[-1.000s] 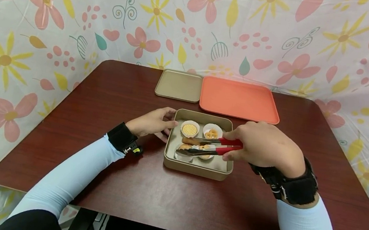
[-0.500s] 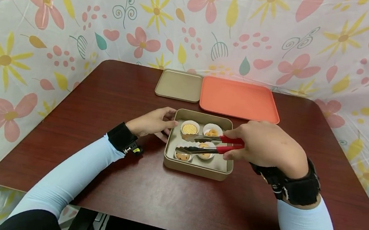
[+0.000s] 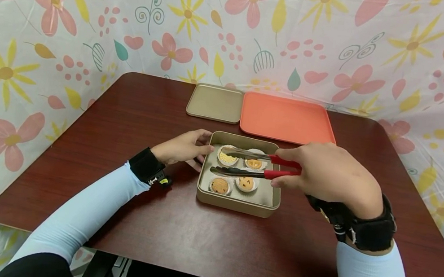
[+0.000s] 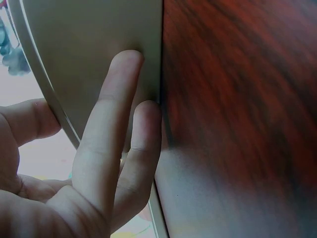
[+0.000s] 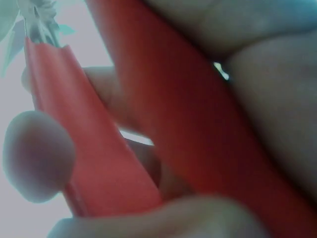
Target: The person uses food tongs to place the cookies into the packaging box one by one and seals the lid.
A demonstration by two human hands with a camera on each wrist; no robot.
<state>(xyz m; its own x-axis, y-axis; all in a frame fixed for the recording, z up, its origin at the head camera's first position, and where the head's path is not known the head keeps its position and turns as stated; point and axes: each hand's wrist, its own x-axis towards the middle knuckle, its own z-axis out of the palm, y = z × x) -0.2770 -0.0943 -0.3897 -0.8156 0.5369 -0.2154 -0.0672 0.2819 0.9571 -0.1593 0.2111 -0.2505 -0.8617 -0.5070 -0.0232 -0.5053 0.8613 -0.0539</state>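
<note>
My right hand [image 3: 325, 174] holds red-handled metal tongs [image 3: 283, 176] over a gold rectangular tin [image 3: 235, 206] in the head view. The arms of the tongs stand apart, with nothing visible between their tips. Below lie cookies in white paper cups: a chocolate chip cookie [image 3: 220, 185] at front left, a second round cookie [image 3: 246, 184] at front right, a yellow dotted cookie [image 3: 228, 158] and a pretzel-shaped cookie [image 3: 254, 163] behind, both partly covered by the tongs. At the tin's left wall is my left hand [image 3: 182, 145], its extended fingers [image 4: 106, 116] against the side and the thumb at the rim.
Behind the tin, a gold lid [image 3: 215, 103] lies flat beside an orange tray [image 3: 287, 118]. All stand on a dark wooden table [image 3: 155, 235], with a floral curtain [image 3: 217, 25] hanging at its back and sides.
The tongs have spread and moved away from the front-left cup, toward the back and right. The chocolate chip cookie now shows fully in that cup. My left hand has stayed put.
</note>
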